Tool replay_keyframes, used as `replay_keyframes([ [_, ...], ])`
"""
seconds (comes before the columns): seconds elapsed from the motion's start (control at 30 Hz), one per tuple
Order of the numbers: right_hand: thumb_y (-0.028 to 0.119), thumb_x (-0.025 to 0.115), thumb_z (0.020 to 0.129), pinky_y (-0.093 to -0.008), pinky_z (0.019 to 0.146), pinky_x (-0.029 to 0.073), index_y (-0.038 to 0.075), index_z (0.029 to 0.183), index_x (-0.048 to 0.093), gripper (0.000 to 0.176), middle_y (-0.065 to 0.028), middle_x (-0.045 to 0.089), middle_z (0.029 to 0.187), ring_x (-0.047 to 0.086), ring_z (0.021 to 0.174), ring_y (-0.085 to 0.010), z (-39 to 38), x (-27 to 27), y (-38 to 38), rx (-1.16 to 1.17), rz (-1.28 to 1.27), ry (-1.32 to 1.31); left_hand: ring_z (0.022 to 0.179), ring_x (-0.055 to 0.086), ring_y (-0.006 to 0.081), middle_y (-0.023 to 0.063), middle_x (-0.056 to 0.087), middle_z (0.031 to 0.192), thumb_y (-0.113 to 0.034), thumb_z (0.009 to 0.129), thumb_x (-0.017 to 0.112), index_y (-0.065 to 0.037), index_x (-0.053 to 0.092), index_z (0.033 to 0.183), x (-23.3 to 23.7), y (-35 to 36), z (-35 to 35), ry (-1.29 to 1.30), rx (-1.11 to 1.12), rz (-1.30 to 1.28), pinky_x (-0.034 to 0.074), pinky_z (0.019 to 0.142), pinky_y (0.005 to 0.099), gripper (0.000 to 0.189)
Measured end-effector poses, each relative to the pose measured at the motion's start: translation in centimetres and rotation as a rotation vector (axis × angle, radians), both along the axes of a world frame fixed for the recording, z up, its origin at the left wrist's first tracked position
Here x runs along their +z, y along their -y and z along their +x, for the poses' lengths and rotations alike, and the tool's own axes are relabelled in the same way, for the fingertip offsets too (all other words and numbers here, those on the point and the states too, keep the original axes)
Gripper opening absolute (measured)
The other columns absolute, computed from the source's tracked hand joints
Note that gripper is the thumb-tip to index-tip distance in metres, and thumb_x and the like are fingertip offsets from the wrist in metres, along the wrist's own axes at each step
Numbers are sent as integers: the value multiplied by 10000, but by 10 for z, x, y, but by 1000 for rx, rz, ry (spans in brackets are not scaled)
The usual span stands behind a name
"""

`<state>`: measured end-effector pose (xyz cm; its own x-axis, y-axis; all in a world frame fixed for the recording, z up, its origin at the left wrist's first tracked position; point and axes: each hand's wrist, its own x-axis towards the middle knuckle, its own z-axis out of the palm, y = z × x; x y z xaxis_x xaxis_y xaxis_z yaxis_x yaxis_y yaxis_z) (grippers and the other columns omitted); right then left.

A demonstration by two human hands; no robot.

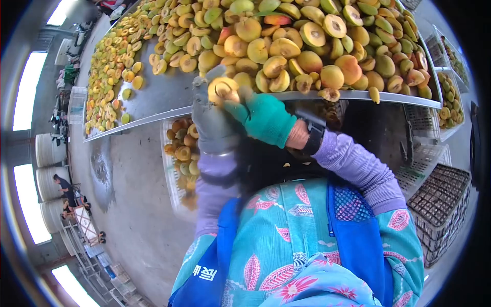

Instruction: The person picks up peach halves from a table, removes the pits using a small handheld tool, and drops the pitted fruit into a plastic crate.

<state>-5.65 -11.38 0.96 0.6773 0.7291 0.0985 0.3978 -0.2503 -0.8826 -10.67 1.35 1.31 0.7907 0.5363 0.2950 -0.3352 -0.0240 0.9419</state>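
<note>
My left hand point(215, 120), in a grey glove and a little blurred, holds up a yellow peach half point(223, 91) with its cut face toward me. My right hand point(266, 117), in a green glove, is closed, with thumb and fingers right against that peach half. A thin dark curved line, like a small loop blade, crosses the cut face; what the right fingers grip is mostly hidden. Just beyond both hands, a heap of peaches point(307, 61), many of them halved, lies on the metal table point(153, 112).
Pitted-looking halves spread over the table's left side point(110, 77). Below its edge stands a white crate of peaches point(171, 174). At right are a fruit-filled crate point(450, 102) and a dark stacked crate point(440, 204). Far left, a person point(65, 189) is beside a cart point(87, 225).
</note>
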Motion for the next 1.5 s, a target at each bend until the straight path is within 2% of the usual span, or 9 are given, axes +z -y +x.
replay_keyframes([
  [0.03, 466, 462, 958, -508, 600, 461, 4, 1019, 485, 466, -243, 615, 727, 607, 694, -434, -4, -9, 3, 16, 31, -19, 933, 623, 240, 111, 636, 999, -416, 948, 511, -27, 583, 1182, -9, 11, 5, 54, -99, -569, 519, 844, 358, 460],
  [0.47, 455, 417, 978, -499, 624, 477, -32, 1209, 461, 541, -257, 628, 769, 610, 722, -441, -3, -13, 27, 0, 12, 38, 919, 599, 232, 128, 601, 1037, -427, 1012, 362, 11, 564, 1071, -6, 44, 15, -3, -38, -606, 517, 850, 348, 485],
  [0.77, 439, 429, 979, -481, 635, 486, -9, 1066, 527, 467, -261, 625, 770, 603, 710, -448, -3, -12, 35, -47, 18, -146, 800, 626, 219, 106, 651, 899, -357, 982, 456, -2, 609, 1019, -16, 38, 20, -165, 109, 133, 525, 744, 319, 389],
  [1.0, 451, 457, 971, -401, 630, 481, -5, 1013, 567, 471, -152, 619, 750, 601, 670, -267, -21, -13, 30, -131, 371, -838, 821, 610, 177, 113, 632, 1000, -262, 987, 458, 28, 588, 1094, -3, 44, 18, -19, -6, 461, 526, 685, 275, 335],
  [1.1, 463, 456, 971, -375, 638, 482, 0, 1039, 575, 483, -116, 622, 779, 594, 691, -224, -14, 12, 40, -95, 246, -1061, 971, 612, 217, 133, 611, 1123, -255, 1002, 410, -1, 547, 1189, -4, 55, 7, -165, -109, -425, 519, 838, 330, 343],
  [1.23, 474, 458, 969, -358, 605, 482, -4, 1069, 575, 502, -112, 632, 797, 594, 679, -213, -12, -18, 28, -237, 217, -547, 965, 622, 230, 136, 623, 1097, -235, 960, 512, 6, 553, 1193, -13, 51, 17, -80, -139, -446, 528, 844, 337, 338],
  [1.33, 469, 463, 970, -408, 656, 475, 7, 990, 574, 476, -160, 626, 788, 583, 679, -281, 6, -12, 33, -358, 316, -437, 889, 605, 178, 106, 619, 1005, -205, 992, 482, 15, 529, 1206, -27, 25, 14, -158, 84, 1122, 514, 808, 309, 310],
  [1.43, 464, 462, 970, -439, 667, 463, 9, 933, 558, 466, -201, 616, 779, 586, 691, -351, 12, 7, 50, -319, 306, -555, 894, 622, 151, 93, 622, 1000, -92, 972, 497, 13, 536, 1219, 16, 59, 0, -203, -163, 101, 524, 767, 275, 271],
  [1.5, 456, 466, 968, -443, 655, 463, 10, 937, 552, 456, -220, 614, 781, 595, 708, -379, -10, -1, 59, -260, 158, -261, 882, 627, 154, 86, 621, 979, -105, 961, 524, 17, 547, 1182, 10, 60, 1, -155, -117, 138, 528, 750, 268, 253],
])
